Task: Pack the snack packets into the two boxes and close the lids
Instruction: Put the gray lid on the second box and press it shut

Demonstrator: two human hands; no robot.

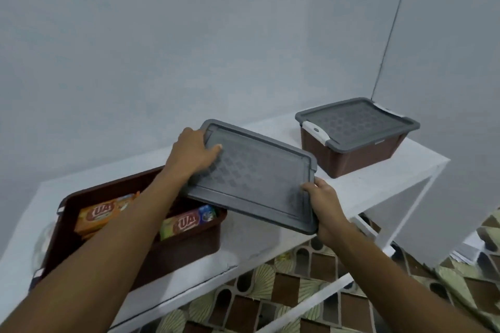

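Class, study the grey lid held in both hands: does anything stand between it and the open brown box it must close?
No separate object does. The lid overlaps the right end of the open box; only the person's own left forearm crosses above the box. The snack packets lie inside it.

Two bare forearms show, one from the lower left corner of the frame, one from the lower right, uncovered up to the wrists. The left hand and right hand are bare too; one short fingernail shows on the left.
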